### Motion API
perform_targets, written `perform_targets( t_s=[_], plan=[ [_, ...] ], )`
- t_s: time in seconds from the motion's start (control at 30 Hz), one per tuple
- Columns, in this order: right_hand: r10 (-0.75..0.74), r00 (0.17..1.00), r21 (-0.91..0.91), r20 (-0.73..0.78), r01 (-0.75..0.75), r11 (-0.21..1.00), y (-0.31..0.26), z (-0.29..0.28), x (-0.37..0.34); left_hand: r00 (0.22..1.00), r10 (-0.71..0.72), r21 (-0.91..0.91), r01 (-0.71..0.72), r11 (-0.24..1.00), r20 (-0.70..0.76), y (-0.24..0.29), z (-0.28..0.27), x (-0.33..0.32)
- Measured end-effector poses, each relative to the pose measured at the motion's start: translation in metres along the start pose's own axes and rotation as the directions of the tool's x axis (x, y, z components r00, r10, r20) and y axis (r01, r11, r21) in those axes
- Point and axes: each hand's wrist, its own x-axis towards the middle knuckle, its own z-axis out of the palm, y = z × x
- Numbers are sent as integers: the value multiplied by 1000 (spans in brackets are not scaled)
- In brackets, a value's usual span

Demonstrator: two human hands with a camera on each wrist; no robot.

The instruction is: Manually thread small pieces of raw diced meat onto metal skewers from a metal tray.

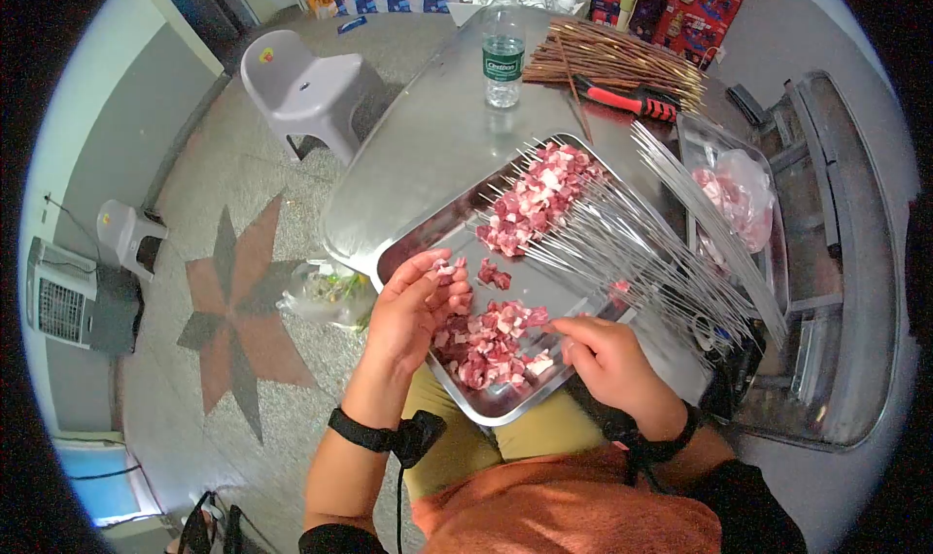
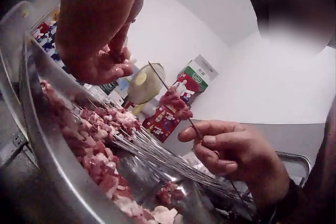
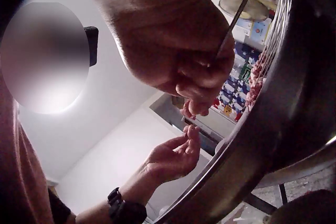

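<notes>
In the head view my left hand point(image 1: 403, 306) is over the left side of a metal tray point(image 1: 501, 413), holding a small piece of raw meat point(image 1: 446, 270) in its bent fingers. Across from it, my right hand point(image 1: 614, 364) pinches a thin metal skewer point(image 3: 237, 18) between thumb and fingers. Near the skewer's tip sit threaded meat chunks point(image 2: 176, 104), and the bare point sticks out past them toward the left hand. Loose diced meat point(image 1: 491, 345) lies in the tray below both hands, with a small clump point(image 1: 494, 274) apart from it.
Finished meat skewers point(image 1: 535, 199) lie at the tray's far end, their metal shafts point(image 1: 651, 253) reaching right. Beyond stand a water bottle point(image 1: 502, 63), a bundle of brown sticks point(image 1: 612, 63) and a red-black handled tool point(image 1: 627, 99). A second tray holds bagged meat point(image 1: 739, 199).
</notes>
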Motion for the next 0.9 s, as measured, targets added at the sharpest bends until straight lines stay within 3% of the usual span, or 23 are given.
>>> perform_targets(
  t_s=[0.1,0.13,0.2,0.23,0.27,0.33,0.37,0.4,0.47,0.53,0.6,0.73,0.8,0.9],
  plan=[
    [115,993,5,17,-115,993,0,-9,-2,1000,14,117,-16,993,14,3,-14,-2],
    [123,992,1,16,-123,992,1,-12,-4,996,81,315,-90,945,41,4,-18,-3],
    [172,985,45,-12,-171,984,4,-17,-6,972,194,658,-232,717,131,6,-21,-6],
    [158,987,54,-30,-156,986,3,-18,-6,959,164,724,-281,629,230,12,-12,-12],
    [165,986,58,-26,-164,985,5,-19,-7,962,157,726,-273,631,225,10,-15,-11],
    [160,987,42,-3,-160,986,8,-21,-9,924,100,833,-377,404,369,7,-21,-9],
    [168,986,47,-1,-167,985,8,-22,-10,899,177,838,-438,325,402,7,-20,-7],
    [174,985,58,9,-175,983,6,-22,-9,901,170,840,-434,326,399,9,-17,-5],
    [184,983,73,19,-185,980,8,-22,-10,881,269,909,-414,47,388,12,-14,-1],
    [188,982,79,14,-188,979,10,-22,-11,870,300,913,-408,-10,392,11,-10,5],
    [191,982,99,17,-191,976,14,-22,-11,820,338,885,-403,-232,462,12,-5,13],
    [147,989,113,-13,-145,983,16,-21,-13,861,268,891,-363,-272,433,-1,-15,39],
    [146,989,110,-11,-144,983,21,-21,-15,858,229,858,-363,-364,460,-6,-14,44],
    [159,987,103,9,-159,982,27,-20,-16,855,200,848,-389,-360,478,-6,-15,51]
  ],
)
